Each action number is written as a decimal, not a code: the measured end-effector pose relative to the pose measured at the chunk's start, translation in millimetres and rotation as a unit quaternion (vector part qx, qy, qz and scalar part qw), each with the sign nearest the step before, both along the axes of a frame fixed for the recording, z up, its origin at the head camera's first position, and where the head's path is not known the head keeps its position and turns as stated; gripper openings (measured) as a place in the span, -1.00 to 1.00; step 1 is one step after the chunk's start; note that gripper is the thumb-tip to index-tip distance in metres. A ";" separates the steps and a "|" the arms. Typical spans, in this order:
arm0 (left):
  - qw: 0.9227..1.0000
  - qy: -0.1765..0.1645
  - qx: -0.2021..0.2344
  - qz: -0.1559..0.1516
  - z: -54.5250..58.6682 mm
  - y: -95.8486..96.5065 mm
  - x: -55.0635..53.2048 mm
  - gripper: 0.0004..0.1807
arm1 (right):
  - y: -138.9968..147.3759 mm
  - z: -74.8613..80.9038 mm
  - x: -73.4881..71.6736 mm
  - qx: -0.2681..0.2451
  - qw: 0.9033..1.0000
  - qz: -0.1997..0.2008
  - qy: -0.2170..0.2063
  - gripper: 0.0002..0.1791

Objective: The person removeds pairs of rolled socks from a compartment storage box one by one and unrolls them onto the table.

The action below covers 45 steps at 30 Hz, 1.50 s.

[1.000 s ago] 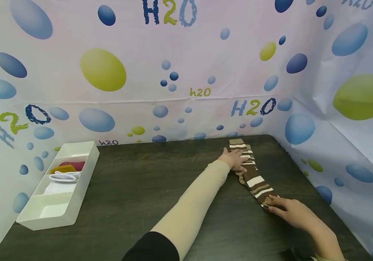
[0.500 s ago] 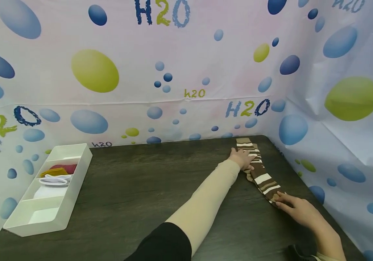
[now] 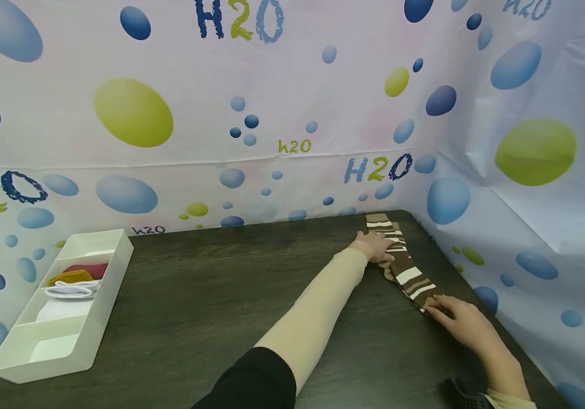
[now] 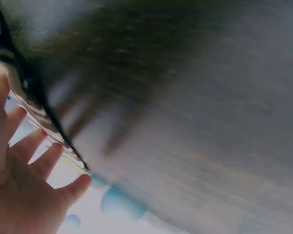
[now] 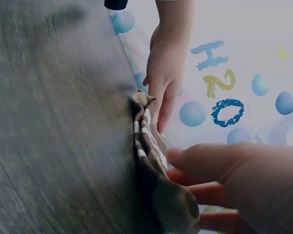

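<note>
A pair of long striped socks [image 3: 409,275] in brown, tan and white lies flat, one over the other, near the table's back right corner. Across the upper part rests my left hand [image 3: 372,246], its fingers spread. The left wrist view has this hand [image 4: 24,190] with fingers apart and the striped fabric [image 4: 41,117] beyond them. At the near end, fingertips of my right hand [image 3: 466,325] touch the fabric, loosely bent. From the right wrist, the tan end of a sock [image 5: 178,207] bulges beside the fingers, with the thumb above it.
A white divided box [image 3: 99,318] stands at the left on the dark wooden table [image 3: 210,295]. Its compartments hold folded dark red, mustard [image 3: 71,277] and white cloth items [image 3: 71,290]. A bubble-patterned wall covering [image 3: 292,85] rises behind and at the right.
The socks have slid right across the table along with both hands, mostly in the first half second. The head view has turned right, so the box appears farther left.
</note>
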<state>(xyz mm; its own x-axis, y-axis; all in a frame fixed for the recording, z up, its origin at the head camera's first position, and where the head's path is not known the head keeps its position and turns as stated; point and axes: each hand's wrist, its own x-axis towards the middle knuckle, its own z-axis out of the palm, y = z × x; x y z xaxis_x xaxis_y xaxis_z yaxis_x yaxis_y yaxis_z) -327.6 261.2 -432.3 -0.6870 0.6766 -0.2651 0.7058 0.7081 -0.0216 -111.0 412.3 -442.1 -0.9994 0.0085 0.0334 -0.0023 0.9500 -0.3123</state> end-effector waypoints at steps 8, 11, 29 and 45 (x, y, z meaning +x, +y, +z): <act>0.993 0.038 0.077 0.075 2.8 -5.7 -22.7 -0.43 | -0.5 4.5 -6.8 0.035 0.997 0.020 0.062 -0.67; 0.990 0.043 0.081 0.105 1.2 -7.4 -27.3 -0.44 | 0.8 3.4 -9.8 0.038 0.998 0.024 0.037 -0.61; 0.956 -0.061 0.171 0.231 -16.6 -3.5 -37.4 -0.15 | -2.9 -5.8 -9.9 0.034 0.999 0.017 0.022 -0.67; 0.975 -0.004 0.106 0.194 -21.1 16.7 -69.2 -0.30 | -3.5 -9.3 -3.2 0.024 0.999 0.018 0.033 -0.70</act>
<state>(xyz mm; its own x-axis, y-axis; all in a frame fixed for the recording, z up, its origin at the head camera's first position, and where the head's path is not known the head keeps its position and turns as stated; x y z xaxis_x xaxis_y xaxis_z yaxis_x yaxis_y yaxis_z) -396.8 277.9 -453.3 -0.9007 0.4060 -0.1545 0.3829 0.9100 0.1590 -114.2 408.8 -451.4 -0.9946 -0.0305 0.0995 -0.0560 0.9627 -0.2648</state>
